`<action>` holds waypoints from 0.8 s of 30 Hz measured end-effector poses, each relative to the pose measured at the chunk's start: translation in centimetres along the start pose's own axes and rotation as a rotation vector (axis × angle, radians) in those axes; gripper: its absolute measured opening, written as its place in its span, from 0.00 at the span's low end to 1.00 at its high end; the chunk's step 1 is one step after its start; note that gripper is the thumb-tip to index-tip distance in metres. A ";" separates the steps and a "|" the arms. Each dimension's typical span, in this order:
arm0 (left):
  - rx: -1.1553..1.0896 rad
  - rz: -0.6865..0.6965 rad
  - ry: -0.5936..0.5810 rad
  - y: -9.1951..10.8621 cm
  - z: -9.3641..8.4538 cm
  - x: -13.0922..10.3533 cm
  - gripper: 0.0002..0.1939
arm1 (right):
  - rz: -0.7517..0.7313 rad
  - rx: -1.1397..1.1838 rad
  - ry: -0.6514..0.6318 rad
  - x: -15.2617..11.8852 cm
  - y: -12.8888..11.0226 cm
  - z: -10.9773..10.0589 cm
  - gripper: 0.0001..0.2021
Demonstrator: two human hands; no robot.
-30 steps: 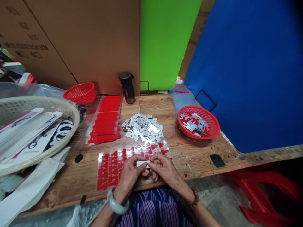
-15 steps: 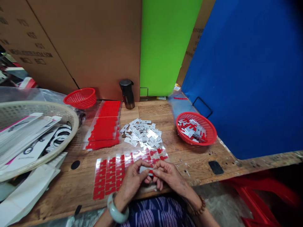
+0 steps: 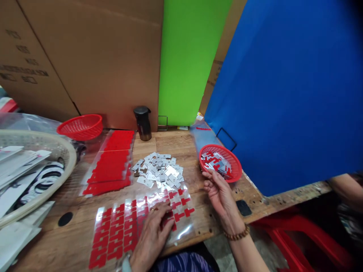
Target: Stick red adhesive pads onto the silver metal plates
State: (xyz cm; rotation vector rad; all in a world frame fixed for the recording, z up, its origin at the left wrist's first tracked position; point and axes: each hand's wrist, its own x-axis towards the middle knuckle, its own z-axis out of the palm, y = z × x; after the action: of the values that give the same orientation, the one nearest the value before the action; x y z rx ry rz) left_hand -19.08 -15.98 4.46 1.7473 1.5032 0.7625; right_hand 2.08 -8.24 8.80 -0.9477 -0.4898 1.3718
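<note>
The hands have parted: the right hand (image 3: 219,194) is now at the near rim of the filled red basket (image 3: 237,168), one o'clock, its grip loosely curled; whether it pinches anything I cannot tell. The left hand (image 3: 153,228), grip spread, rests on the red-shape sheet (image 3: 116,232), ten o'clock, probably steadying it; the metal tags (image 3: 159,170) sit handily at eleven.

Flat red-sticker sheet (image 3: 116,232), heaped silver plates (image 3: 160,170)
</note>
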 end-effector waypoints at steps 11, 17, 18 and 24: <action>0.234 0.298 -0.098 -0.6 0.3 -0.8 0.14 | -0.229 -1.113 -0.358 0.6 5.1 1.6 0.07; 0.219 0.283 -0.097 -0.9 0.5 -0.9 0.14 | -0.443 -1.513 -0.381 1.8 6.2 3.3 0.05; 0.217 0.279 -0.101 -1.1 0.6 -0.9 0.15 | -0.438 -1.544 -0.365 1.9 6.5 3.3 0.04; 0.201 0.290 -0.094 -1.3 0.5 -1.1 0.15 | -0.390 -1.537 -0.373 3.1 7.3 3.0 0.04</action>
State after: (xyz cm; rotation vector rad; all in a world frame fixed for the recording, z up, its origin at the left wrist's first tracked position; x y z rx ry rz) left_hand -19.60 -16.98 3.15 2.1533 1.3166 0.6776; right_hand -4.08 -5.00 3.98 -1.6291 -2.0431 0.6144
